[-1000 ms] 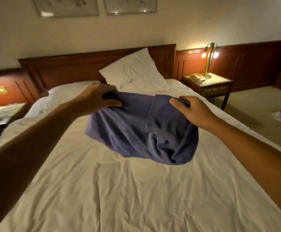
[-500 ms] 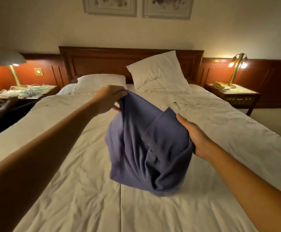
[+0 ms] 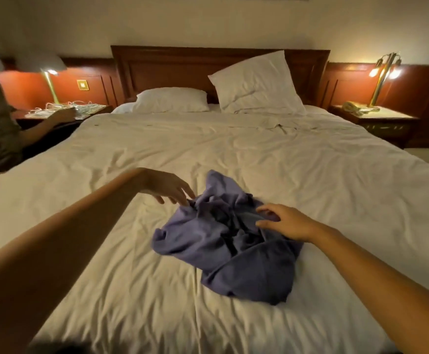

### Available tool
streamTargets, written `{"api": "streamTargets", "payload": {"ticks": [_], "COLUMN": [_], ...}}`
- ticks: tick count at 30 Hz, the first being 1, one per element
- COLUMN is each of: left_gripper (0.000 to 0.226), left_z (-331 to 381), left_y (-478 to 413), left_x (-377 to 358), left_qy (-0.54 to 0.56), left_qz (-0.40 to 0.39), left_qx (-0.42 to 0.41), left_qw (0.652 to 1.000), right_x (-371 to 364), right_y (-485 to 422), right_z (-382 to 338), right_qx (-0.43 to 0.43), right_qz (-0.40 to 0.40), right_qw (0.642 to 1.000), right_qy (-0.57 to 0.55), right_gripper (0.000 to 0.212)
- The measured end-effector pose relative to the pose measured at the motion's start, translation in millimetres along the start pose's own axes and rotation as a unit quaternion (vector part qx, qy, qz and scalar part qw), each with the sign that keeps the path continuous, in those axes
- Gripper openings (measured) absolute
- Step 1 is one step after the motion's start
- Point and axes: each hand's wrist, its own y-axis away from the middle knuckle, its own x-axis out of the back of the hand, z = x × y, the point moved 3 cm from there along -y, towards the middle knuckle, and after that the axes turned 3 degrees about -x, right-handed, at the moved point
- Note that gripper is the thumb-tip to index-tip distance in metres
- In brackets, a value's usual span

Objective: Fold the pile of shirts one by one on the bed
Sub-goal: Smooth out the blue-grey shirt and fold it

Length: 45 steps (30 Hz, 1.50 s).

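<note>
Now the purple shirt point(image 3: 233, 251), held aloft a moment ago, lies crumpled on the bed point(image 3: 335, 175), toward its near edge. Left hand point(image 3: 167, 186) and right hand point(image 3: 284, 222) touch it with fingers spread, gripping nothing. Flattening is judged next.

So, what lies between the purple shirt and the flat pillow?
Only bare, wrinkled white sheet between the shirt and the flat pillow, as the head view shows.

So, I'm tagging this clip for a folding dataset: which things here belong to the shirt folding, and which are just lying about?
Job in hand:
shirt, crumpled on the bed
left hand and right hand, both open at the shirt

Lying about:
left pillow
right pillow
left lamp
right lamp
phone
cables
</note>
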Motion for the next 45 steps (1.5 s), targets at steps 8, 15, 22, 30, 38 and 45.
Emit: {"api": "streamTargets", "payload": {"ticks": [8,15,22,30,38,45], "left_gripper": [0.095,0.023,0.063,0.059,0.017,0.009], "left_z": [-29,-77,-98,-40,-68,-90], "left_y": [-34,-15,13,-36,-5,9], "left_x": [-103,-50,-15,-108,-24,24], "left_qy": [-0.108,-0.125,-0.126,-0.104,0.044,0.057], "left_qz": [0.122,0.15,0.124,0.138,0.405,0.509], "left_qx": [-0.104,-0.043,0.101,-0.146,-0.105,0.024], "left_qw": [0.981,0.98,0.979,0.974,0.907,0.859], "right_x": [-41,10,42,-48,47,72], "right_y": [13,29,31,-12,9,7], "right_z": [35,59,66,28,60,67], "right_qx": [0.002,-0.066,-0.185,-0.08,-0.093,-0.148], "right_qz": [0.077,0.007,0.049,0.038,0.293,0.297], "right_qw": [0.995,0.997,0.978,0.995,0.951,0.942], "right_qy": [0.067,0.042,0.087,0.039,0.039,0.045], "right_gripper": [0.03,0.023,0.047,0.068,0.048,0.041]}}
